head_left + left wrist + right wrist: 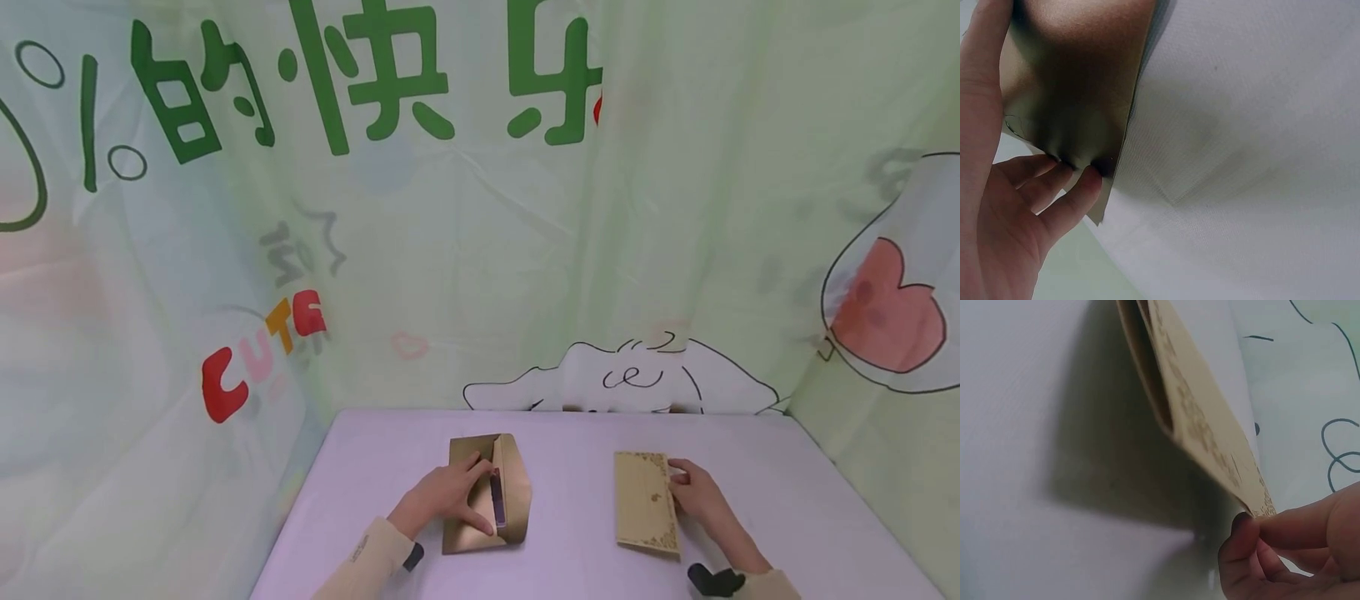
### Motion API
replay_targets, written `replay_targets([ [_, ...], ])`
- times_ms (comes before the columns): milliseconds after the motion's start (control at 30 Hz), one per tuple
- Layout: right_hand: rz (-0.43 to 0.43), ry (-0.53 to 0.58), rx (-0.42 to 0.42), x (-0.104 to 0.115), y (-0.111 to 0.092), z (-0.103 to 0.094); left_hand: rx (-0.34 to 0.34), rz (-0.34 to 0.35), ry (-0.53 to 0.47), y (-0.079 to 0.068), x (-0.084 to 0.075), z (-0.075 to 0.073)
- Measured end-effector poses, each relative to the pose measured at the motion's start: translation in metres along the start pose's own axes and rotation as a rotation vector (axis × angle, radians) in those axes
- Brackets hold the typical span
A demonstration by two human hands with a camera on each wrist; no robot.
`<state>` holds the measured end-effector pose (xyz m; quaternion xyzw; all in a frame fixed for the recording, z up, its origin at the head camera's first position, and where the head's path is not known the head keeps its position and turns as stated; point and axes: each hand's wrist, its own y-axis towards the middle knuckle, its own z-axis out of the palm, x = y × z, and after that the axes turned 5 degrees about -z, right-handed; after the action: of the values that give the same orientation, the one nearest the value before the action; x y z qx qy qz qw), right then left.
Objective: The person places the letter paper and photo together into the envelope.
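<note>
My left grip (pixel 448 492) spreads over the envelope (pixel 483 500), flap (pixel 516 492) rightward; my right grip (pixel 696 493) pinches the folded card (pixel 642 502), long axis fore-and-aft.

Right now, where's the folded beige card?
In the head view, the folded beige card is right of the gold envelope, over the lilac table, its right edge pinched by the right hand.

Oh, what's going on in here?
A person is handling stationery at a table. The left hand is spread across a gold envelope, fingertips at its opening, with the flap folded out to the right. The right hand pinches the far right corner of a folded, pale card with patterned corners. The card is outside the envelope, apart from it, on the person's right.
</note>
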<state>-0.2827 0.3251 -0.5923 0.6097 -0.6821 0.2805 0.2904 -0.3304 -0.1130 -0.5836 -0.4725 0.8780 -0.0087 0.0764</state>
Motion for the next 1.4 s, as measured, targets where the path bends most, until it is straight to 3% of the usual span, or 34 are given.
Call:
replay_targets([
  [533, -0.063, 0.142, 0.055, 0.042, 0.007, 0.011, -0.01, 0.003, 0.011, 0.004, 0.005, 0.005],
  [833, -0.061, 0.188, 0.085, 0.063, 0.014, 0.03, -0.041, 0.03, 0.006, 0.005, 0.007, 0.008],
  [1400, -0.084, 0.226, 0.099, 0.105, 0.029, 0.074, -0.005, -0.004, 0.014, 0.006, 0.007, 0.009],
])
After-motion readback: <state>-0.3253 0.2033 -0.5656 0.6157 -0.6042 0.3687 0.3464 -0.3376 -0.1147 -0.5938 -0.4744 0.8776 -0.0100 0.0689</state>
